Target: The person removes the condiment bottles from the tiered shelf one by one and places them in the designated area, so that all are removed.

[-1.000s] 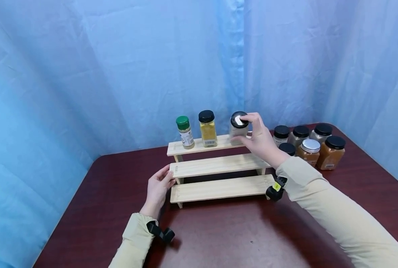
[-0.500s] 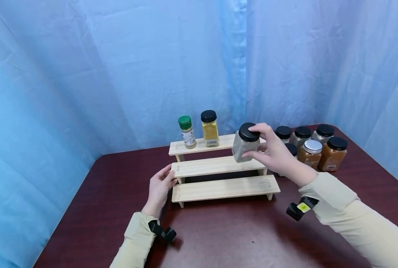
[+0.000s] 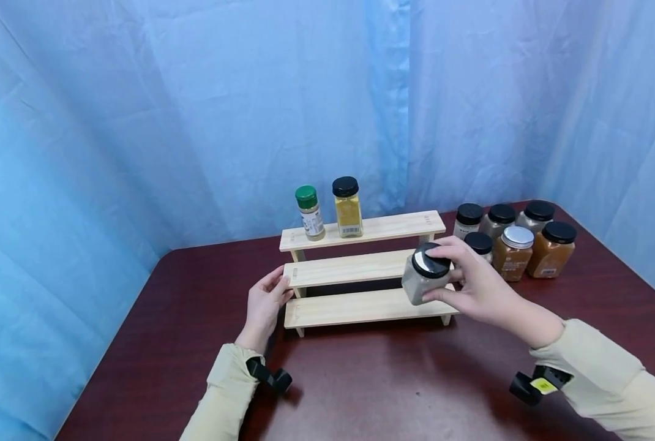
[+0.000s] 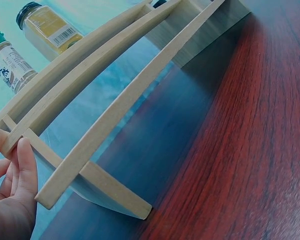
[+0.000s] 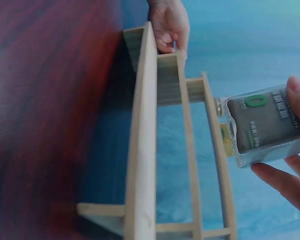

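Between the curled right hand's [image 3: 473, 288] thumb and fingertips, a grey jar [image 3: 419, 285] sits tilted, above the wooden rack [image 3: 349, 269]. The left hand [image 3: 262, 309] pinches the rack's middle shelf; beyond those fingers stand a green-capped bottle [image 3: 313, 223] and a yellow jar [image 3: 349, 214]. Other jars [image 3: 512, 258] cluster past the right fingers.

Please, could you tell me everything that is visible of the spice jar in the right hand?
The spice jar is squarish and transparent, glass or clear plastic, with greyish contents and a round, glossy black lid in place. The right wrist view shows pale lettering and a green mark on one side. It is tilted; the right hand grips it. In the head view it overlaps the right end of the wooden rack, apparently held clear of it.
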Motion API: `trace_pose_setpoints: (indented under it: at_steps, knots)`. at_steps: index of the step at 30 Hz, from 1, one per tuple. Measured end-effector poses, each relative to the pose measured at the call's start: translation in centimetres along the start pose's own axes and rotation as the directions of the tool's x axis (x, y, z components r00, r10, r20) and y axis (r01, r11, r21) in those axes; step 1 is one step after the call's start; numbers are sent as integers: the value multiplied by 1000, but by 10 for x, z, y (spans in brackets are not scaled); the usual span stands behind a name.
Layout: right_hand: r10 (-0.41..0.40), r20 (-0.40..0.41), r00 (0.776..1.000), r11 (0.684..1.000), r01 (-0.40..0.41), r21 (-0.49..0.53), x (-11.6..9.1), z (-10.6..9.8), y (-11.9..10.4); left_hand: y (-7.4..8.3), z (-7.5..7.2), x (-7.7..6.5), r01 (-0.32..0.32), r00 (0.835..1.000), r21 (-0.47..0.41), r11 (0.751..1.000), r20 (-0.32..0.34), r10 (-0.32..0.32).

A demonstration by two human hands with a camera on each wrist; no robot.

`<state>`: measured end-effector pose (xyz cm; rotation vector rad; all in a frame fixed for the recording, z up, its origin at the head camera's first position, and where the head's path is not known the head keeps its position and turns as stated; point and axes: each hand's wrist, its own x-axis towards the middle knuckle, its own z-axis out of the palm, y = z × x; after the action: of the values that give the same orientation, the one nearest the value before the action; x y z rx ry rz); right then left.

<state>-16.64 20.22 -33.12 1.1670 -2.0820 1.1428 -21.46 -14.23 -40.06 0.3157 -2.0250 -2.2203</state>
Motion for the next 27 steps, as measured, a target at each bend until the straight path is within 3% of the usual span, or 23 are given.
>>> trace_pose_setpoints:
  at_steps: [4, 18, 21, 27]
  knots:
    - [-8, -26, 1000, 999, 7, -53, -14, -5, 2, 0, 0, 0, 5, 1000, -3, 1000, 2, -5]
    - [98, -53, 994, 993, -101, -65, -66, -37, 18, 3, -3, 2, -28, 999, 37, 999, 29, 27]
    - [150, -62, 987, 983, -155, -94, -73, -43, 20, 3, -4, 3, -37, 999, 49, 998, 37, 35]
    - [243, -29, 970, 935, -242, -259, -87, -54, 23, 1, -3, 2, -19, 999, 40, 999, 36, 17]
